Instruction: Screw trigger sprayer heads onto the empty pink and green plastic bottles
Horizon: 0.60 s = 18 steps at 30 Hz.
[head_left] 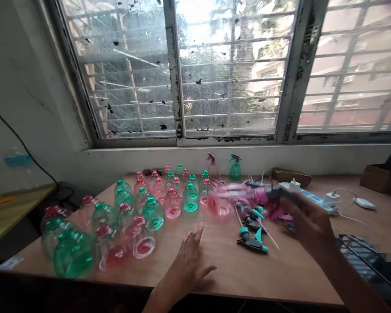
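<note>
My right hand (308,221) is closed around the dark spray head of a pink spray bottle (228,193), which is tilted on its side with its base to the left. Motion smears the bottle and its head. My left hand (190,256) is open, fingers stretched out, at the table surface with nothing in it. To its left stand several clear pink and green bottles without heads, such as a green bottle (190,198) and a pink bottle (144,238). Between my hands lies a grey and teal trigger spray head (252,241), in front of a pile of pink and teal ones.
Against the wall stand a green bottle (235,168) and a pink bottle (212,167) with spray heads on. A power strip (313,198) with plugs and cables lies on the right of the wooden table (221,274). A cardboard box (379,177) sits at the back right.
</note>
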Motion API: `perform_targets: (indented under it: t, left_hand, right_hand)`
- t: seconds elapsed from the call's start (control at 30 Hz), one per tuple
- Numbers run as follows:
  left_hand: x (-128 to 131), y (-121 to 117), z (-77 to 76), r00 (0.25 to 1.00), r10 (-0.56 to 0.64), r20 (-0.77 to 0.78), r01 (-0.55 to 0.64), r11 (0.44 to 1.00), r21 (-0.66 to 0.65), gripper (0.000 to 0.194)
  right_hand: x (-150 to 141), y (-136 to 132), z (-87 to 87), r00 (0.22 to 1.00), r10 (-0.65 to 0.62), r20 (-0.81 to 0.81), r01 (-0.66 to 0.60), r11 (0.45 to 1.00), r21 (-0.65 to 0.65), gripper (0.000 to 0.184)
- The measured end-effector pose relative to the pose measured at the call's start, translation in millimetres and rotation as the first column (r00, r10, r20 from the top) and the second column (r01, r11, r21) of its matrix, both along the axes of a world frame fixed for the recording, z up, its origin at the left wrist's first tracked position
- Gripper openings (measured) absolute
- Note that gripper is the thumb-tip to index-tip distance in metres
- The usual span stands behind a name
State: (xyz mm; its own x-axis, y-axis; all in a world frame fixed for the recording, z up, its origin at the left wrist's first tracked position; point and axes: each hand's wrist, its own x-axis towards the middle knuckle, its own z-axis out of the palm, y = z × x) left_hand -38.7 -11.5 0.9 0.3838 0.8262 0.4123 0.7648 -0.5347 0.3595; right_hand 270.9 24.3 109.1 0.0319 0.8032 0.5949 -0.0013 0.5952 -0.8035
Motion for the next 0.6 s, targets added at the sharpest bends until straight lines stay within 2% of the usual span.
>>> perform_targets:
  t: [0.07,0.13,0.17,0.2,0.23,0.27,0.3,0.33,0.4,0.47,0.6]
  left_hand:
    - [2,-1,6.5,1.0,0.004,-0.009,-0.004,0.999,-0.039,0.099]
    - [3,-2,12.5,1.0,-0.015,-0.025,0.013,0.998,-0.064,0.088]
    - [3,-3,15.2,0.999,-0.039,-0.038,0.036,0.996,-0.081,0.08]
    - [3,-4,17.7,0.997,-0.064,-0.051,0.059,0.994,-0.097,0.073]
    - [4,-5,19.9,0.994,-0.083,-0.065,0.075,0.991,-0.113,0.068]
    - [4,-6,21.8,0.993,-0.09,-0.079,0.08,0.989,-0.122,0.066]
    - [5,-7,23.2,0.992,-0.09,-0.092,0.078,0.99,-0.121,0.066]
    - [6,-8,23.9,0.99,-0.082,-0.111,0.069,0.991,-0.114,0.066]
    - [7,-7,22.2,0.983,-0.082,-0.165,0.069,0.994,-0.082,0.066]
    - [5,-3,15.1,0.963,-0.121,-0.239,0.118,0.993,-0.027,0.062]
    - [-2,12,-14.4,0.914,-0.152,-0.377,0.225,0.961,0.159,0.039]
  right_hand:
    - [-5,32,34.2,0.996,-0.081,-0.023,0.083,0.991,0.109,0.022]
    - [-14,72,63.3,0.986,-0.155,0.066,0.139,0.971,0.193,0.026]
    - [-19,93,74.2,0.957,-0.225,0.183,0.181,0.956,0.229,0.029]
    - [-24,115,82.2,0.89,-0.318,0.326,0.236,0.934,0.268,0.031]
    - [-28,136,87.3,0.852,-0.349,0.39,0.257,0.928,0.268,0.029]
    - [-31,157,89.7,0.799,-0.384,0.463,0.287,0.92,0.268,0.027]
    - [-34,177,89.8,0.607,-0.483,0.632,0.366,0.875,0.317,0.028]
    - [-37,196,88.0,0.531,-0.493,0.689,0.389,0.864,0.319,0.027]
    - [-41,229,80.5,0.438,-0.482,0.759,0.403,0.86,0.314,0.026]
    - [-46,256,70.8,0.356,-0.453,0.817,0.394,0.866,0.309,0.025]
    - [-56,296,52.4,0.211,-0.393,0.895,0.372,0.879,0.299,0.029]
